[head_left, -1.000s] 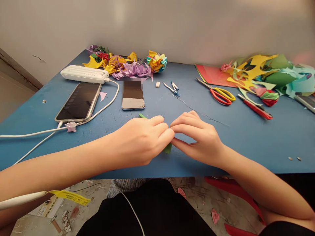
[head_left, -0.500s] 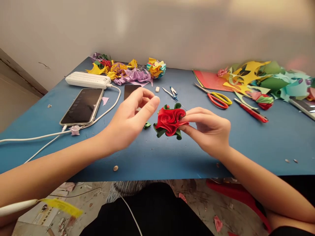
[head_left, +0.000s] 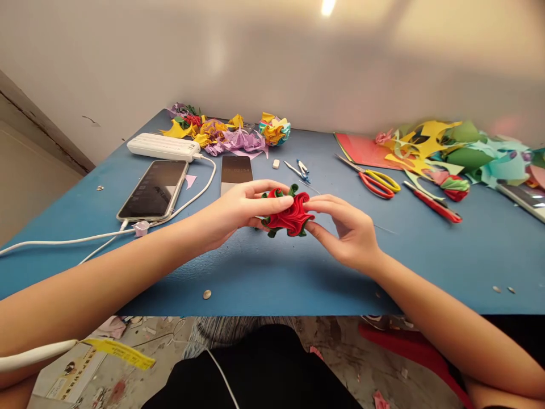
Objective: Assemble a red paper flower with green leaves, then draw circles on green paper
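Observation:
A red paper rose with curled green leaves [head_left: 289, 215] is held just above the blue table [head_left: 426, 255], near its middle. My left hand [head_left: 238, 210] pinches the flower's left side with thumb and fingers. My right hand [head_left: 344, 230] grips the right side, fingertips on the red petals. Both hands are closed on the flower from opposite sides.
Two phones [head_left: 155, 190] [head_left: 237, 170] and a white power bank [head_left: 164, 146] with cable lie at the left. Finished paper flowers [head_left: 232, 132] sit at the back. Scissors [head_left: 377, 179], a red cutter [head_left: 434, 201], a compass [head_left: 300, 169] and paper scraps [head_left: 443, 145] lie right.
A second ago both hands pressed green paper on the table. Then the right hand held the red rose with the left hand open; now the left hand has closed on it too.

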`<state>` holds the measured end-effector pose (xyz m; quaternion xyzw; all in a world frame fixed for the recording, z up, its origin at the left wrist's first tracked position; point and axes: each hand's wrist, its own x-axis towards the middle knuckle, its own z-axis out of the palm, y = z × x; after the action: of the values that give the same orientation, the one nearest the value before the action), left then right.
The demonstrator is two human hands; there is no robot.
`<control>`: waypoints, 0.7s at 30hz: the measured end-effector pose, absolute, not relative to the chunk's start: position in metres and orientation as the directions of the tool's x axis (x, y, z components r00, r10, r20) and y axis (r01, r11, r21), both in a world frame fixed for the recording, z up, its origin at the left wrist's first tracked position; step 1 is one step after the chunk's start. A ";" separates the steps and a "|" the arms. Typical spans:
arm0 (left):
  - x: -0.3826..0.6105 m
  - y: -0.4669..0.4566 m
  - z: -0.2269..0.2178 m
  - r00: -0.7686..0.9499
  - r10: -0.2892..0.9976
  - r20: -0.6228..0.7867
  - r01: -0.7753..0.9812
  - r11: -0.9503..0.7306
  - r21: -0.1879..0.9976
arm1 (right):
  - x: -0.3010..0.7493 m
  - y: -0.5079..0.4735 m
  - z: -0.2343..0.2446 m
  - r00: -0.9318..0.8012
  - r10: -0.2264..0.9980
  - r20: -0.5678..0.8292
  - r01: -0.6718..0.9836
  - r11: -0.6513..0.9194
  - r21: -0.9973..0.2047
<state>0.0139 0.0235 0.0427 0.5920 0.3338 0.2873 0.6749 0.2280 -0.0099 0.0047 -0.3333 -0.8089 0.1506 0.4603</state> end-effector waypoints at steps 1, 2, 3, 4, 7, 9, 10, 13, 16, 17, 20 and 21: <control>0.014 0.024 0.042 0.607 0.785 -0.123 -0.024 0.173 0.985 | 0.228 -0.009 0.005 -0.358 0.686 0.633 0.407 0.725 -0.556; 0.014 0.025 0.042 0.604 0.786 -0.132 -0.057 0.208 0.976 | 0.228 -0.009 0.005 -0.356 0.699 0.621 0.421 0.713 -0.561; 0.014 0.025 0.042 0.602 0.786 -0.139 -0.088 0.238 0.967 | 0.228 -0.009 0.005 -0.349 0.715 0.606 0.442 0.696 -0.566; 0.014 0.025 0.042 0.598 0.788 -0.144 -0.116 0.263 0.958 | 0.228 -0.009 0.005 -0.337 0.732 0.592 0.468 0.676 -0.570; 0.015 0.025 0.042 0.594 0.786 -0.173 -0.165 0.329 0.930 | 0.227 -0.009 0.005 -0.293 0.792 0.535 0.554 0.597 -0.580; 0.015 0.026 0.041 0.594 0.782 -0.187 -0.173 0.351 0.920 | 0.226 -0.009 0.004 -0.289 0.822 0.490 0.603 0.554 -0.574; 0.015 0.027 0.041 0.590 0.785 -0.187 -0.173 0.350 0.921 | 0.225 -0.009 0.004 -0.302 0.833 0.463 0.622 0.540 -0.567; 0.014 0.027 0.040 0.552 0.816 -0.171 -0.154 0.301 0.941 | 0.224 -0.009 0.001 -0.351 0.838 0.418 0.653 0.539 -0.533; 0.014 0.026 0.041 0.540 0.825 -0.164 -0.113 0.265 0.958 | 0.225 -0.007 -0.002 -0.364 0.820 0.441 0.649 0.563 -0.511; 0.014 0.026 0.042 0.545 0.822 -0.164 -0.107 0.263 0.959 | 0.225 -0.006 -0.003 -0.362 0.817 0.449 0.648 0.567 -0.509; 0.015 0.026 0.042 0.548 0.822 -0.155 -0.113 0.257 0.960 | 0.227 -0.004 -0.004 -0.358 0.823 0.441 0.650 0.559 -0.514; 0.015 0.026 0.042 0.547 0.823 -0.153 -0.106 0.250 0.962 | 0.228 -0.004 -0.004 -0.356 0.825 0.439 0.648 0.556 -0.520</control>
<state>0.0147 0.0259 0.0416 0.5180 0.3459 0.3268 0.7108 0.2277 -0.0038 -0.0040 -0.4531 -0.8131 0.1293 0.3419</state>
